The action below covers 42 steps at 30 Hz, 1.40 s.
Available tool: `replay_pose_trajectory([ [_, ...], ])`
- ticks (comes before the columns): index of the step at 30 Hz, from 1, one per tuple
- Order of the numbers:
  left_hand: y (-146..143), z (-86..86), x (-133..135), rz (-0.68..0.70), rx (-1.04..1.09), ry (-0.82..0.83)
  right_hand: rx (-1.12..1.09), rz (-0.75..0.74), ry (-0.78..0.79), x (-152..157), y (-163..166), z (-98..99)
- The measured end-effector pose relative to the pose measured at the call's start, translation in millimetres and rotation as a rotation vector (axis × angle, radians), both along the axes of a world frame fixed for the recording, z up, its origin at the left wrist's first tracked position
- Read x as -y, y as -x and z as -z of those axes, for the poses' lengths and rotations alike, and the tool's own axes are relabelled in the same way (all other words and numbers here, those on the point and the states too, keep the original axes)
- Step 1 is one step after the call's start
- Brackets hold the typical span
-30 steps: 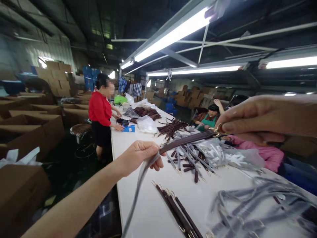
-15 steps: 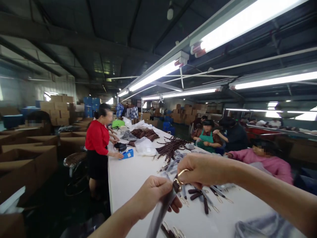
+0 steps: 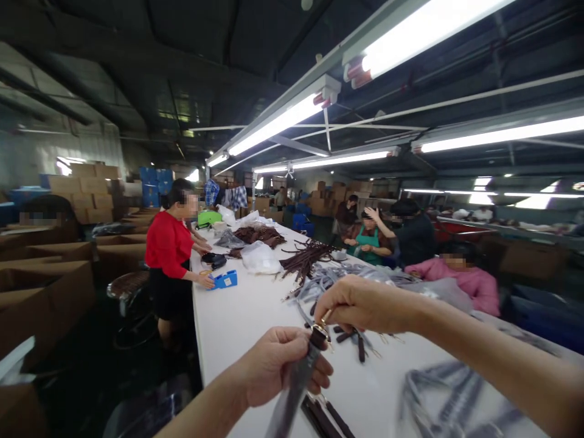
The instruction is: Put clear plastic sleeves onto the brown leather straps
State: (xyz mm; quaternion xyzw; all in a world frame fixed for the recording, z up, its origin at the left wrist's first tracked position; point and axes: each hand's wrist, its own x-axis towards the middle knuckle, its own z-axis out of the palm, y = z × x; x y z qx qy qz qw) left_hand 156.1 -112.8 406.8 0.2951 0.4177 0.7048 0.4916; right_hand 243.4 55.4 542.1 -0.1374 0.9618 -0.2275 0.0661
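Observation:
My left hand (image 3: 278, 364) is closed round a dark brown strap in a clear plastic sleeve (image 3: 294, 389), which hangs down toward the lower edge of the view. My right hand (image 3: 358, 303) pinches the gold metal clasp (image 3: 323, 322) at the strap's top end, just above my left hand. Both hands hover over the near part of a long white table (image 3: 237, 322). Several more brown straps (image 3: 326, 418) lie on the table under my left hand, and loose ones (image 3: 358, 340) lie under my right hand.
A person in a red top (image 3: 168, 243) stands at the table's left side by a blue tool (image 3: 224, 280). Other people sit along the right side. Piles of brown straps (image 3: 305, 258) and plastic bags (image 3: 260, 257) cover the table's middle. Cardboard boxes (image 3: 43, 286) fill the left.
My right hand has come in from far right to just above my left hand, sliding the strap down into the sleeve. The view has tilted up.

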Motion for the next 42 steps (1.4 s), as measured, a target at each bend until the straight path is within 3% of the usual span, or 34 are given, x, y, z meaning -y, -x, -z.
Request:
replay_pose_trajectory([
  [4,-7,6.8,1,0.041,0.004,0.004,0.023,0.057,-0.013,-4,-4,1.2],
  [8,-12,10.7,-4,-0.015,-0.139,0.085,0.024,0.071,-0.018,-7,-11,6.6],
  [14,-19,9.9,-16,-0.059,-0.208,0.105,0.039,0.144,0.147,-15,-21,29.8],
  [23,-26,8.7,-30,0.002,-0.379,0.092,-0.034,0.147,-0.071,-9,-34,28.8],
  [30,-26,3.8,-41,0.021,-0.375,0.08,0.104,0.226,0.111,-27,-49,30.1],
  [34,-30,-3.2,-46,0.058,-0.45,0.053,0.308,0.329,0.197,-31,-64,19.9],
  [37,-36,-9.3,-52,0.116,-0.487,0.04,0.184,0.352,-0.008,-27,-69,22.3],
  [39,-38,-11.2,-59,0.188,-0.471,0.013,0.16,0.283,-0.085,-26,-67,30.4],
  [42,-37,-8.1,-72,0.282,-0.404,0.002,0.322,0.206,0.083,-28,-64,47.3],
])
